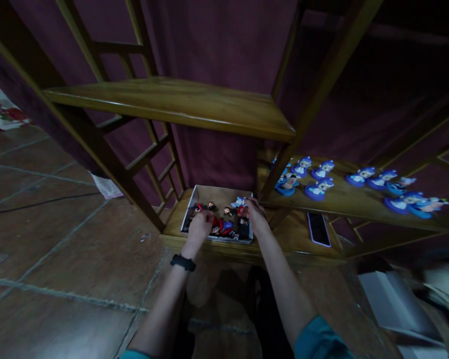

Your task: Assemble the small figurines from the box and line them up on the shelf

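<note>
A shallow cardboard box (228, 190) with white outer sides sits on the bottom shelf, holding several small figurines in black and red (243, 228). My left hand (201, 225) reaches over its left part, fingers bent together; what lies between them is hidden. At the right side of the box is my right hand (255, 213), its thumb and fingers closed about a small red figurine (242, 212), partly covered. Just left of those fingertips lies a blue-and-white figurine (238, 202). A dark band circles my left wrist.
Several blue-and-white figurines (324, 169) on round bases stand on the shelf at right. Below them lies a dark phone-like object (318, 229) with a pale rim. A wooden shelf board (172, 102) overhangs the box. White boxes (396, 301) stand at lower right.
</note>
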`<state>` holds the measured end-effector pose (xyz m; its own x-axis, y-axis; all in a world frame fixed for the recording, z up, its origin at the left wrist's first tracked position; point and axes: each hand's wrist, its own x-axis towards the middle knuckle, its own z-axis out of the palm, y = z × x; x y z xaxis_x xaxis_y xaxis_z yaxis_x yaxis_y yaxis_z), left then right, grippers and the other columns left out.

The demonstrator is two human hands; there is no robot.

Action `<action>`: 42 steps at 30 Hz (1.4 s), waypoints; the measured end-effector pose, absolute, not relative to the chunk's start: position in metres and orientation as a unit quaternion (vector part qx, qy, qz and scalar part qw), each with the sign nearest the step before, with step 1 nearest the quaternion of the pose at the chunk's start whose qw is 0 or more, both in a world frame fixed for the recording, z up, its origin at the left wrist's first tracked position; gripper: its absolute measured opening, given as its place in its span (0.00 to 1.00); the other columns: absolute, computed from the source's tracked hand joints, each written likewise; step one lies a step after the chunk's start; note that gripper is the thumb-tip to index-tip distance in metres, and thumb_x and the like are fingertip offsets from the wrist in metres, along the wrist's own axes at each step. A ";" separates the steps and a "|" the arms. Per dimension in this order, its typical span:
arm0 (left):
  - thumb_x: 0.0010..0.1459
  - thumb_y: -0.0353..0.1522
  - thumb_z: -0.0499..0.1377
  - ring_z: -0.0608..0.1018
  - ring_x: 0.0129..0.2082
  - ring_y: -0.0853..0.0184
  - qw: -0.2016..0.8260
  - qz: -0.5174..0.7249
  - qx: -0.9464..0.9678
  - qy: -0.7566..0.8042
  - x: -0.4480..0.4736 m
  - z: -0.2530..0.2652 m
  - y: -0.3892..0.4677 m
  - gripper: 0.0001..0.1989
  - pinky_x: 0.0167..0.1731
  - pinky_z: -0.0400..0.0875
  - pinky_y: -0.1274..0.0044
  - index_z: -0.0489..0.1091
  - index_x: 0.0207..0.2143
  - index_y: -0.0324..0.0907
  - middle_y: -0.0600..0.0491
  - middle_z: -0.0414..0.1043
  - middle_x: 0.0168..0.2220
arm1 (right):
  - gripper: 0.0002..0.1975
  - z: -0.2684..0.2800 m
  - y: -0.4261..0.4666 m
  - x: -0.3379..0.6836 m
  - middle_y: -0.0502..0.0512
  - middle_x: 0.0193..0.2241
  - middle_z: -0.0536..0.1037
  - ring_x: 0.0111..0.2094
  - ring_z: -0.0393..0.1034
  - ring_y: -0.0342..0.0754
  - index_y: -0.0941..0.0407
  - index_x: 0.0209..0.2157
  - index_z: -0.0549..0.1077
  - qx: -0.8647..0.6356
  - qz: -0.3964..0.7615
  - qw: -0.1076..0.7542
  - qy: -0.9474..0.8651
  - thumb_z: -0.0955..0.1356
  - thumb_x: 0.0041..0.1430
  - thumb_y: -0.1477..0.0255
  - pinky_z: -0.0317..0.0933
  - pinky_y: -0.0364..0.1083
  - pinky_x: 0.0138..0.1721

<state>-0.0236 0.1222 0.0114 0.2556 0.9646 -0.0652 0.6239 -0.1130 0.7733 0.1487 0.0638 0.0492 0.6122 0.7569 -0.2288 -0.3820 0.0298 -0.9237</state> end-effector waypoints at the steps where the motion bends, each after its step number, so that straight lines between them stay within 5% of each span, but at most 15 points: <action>1: 0.50 0.30 0.57 0.75 0.35 0.64 0.337 0.203 0.735 0.552 -0.018 0.010 0.124 0.10 0.36 0.65 0.76 0.72 0.36 0.41 0.48 0.75 0.34 | 0.10 0.049 0.063 0.148 0.44 0.16 0.69 0.17 0.64 0.40 0.55 0.30 0.70 -0.564 0.411 0.695 -0.175 0.68 0.42 0.67 0.65 0.41 0.19; 6: 0.50 0.35 0.58 0.74 0.38 0.62 0.255 0.093 0.804 0.529 0.006 -0.002 0.120 0.14 0.37 0.64 0.76 0.71 0.39 0.41 0.46 0.74 0.36 | 0.09 0.051 0.063 0.140 0.46 0.22 0.72 0.19 0.65 0.39 0.55 0.29 0.71 -0.553 0.432 0.682 -0.206 0.68 0.42 0.68 0.67 0.42 0.22; 13: 0.53 0.31 0.54 0.74 0.39 0.61 0.202 0.096 0.792 0.568 0.003 -0.006 0.104 0.11 0.38 0.64 0.75 0.72 0.36 0.38 0.43 0.74 0.34 | 0.12 0.053 0.061 0.138 0.47 0.21 0.73 0.20 0.65 0.39 0.57 0.29 0.72 -0.498 0.480 0.692 -0.208 0.71 0.38 0.70 0.64 0.40 0.22; 24: 0.44 0.21 0.61 0.76 0.26 0.71 0.727 0.422 0.283 0.462 -0.016 0.034 0.098 0.08 0.30 0.73 0.79 0.72 0.30 0.36 0.50 0.75 0.28 | 0.16 0.041 0.063 0.128 0.45 0.19 0.72 0.18 0.65 0.40 0.54 0.35 0.73 -0.530 0.476 0.643 -0.282 0.71 0.42 0.64 0.63 0.41 0.22; 30: 0.42 0.18 0.62 0.74 0.21 0.75 0.728 0.469 0.225 0.446 -0.019 0.038 0.097 0.09 0.22 0.70 0.85 0.70 0.27 0.35 0.52 0.74 0.23 | 0.17 0.030 0.068 0.118 0.45 0.19 0.72 0.18 0.67 0.42 0.53 0.38 0.73 -0.583 0.423 0.588 -0.368 0.70 0.44 0.63 0.62 0.41 0.22; 38: 0.49 0.17 0.55 0.74 0.23 0.75 0.806 0.423 0.170 0.378 -0.021 0.041 0.099 0.15 0.23 0.69 0.85 0.70 0.38 0.38 0.51 0.73 0.29 | 0.18 0.035 0.068 0.112 0.45 0.22 0.73 0.21 0.68 0.42 0.53 0.40 0.72 -0.572 0.425 0.619 -0.331 0.69 0.46 0.61 0.64 0.42 0.26; 42: 0.52 0.19 0.53 0.75 0.24 0.74 0.820 0.410 0.178 0.356 -0.015 0.042 0.096 0.10 0.25 0.70 0.84 0.69 0.35 0.35 0.49 0.72 0.28 | 0.17 0.034 0.068 0.105 0.47 0.25 0.75 0.24 0.68 0.43 0.54 0.39 0.73 -0.550 0.435 0.611 -0.367 0.68 0.47 0.62 0.65 0.42 0.29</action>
<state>-0.0148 0.0959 0.0418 0.4099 0.8002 -0.4378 -0.5466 0.5997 0.5844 0.1049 0.0681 0.0339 0.3517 0.9356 -0.0304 -0.1281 0.0159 -0.9916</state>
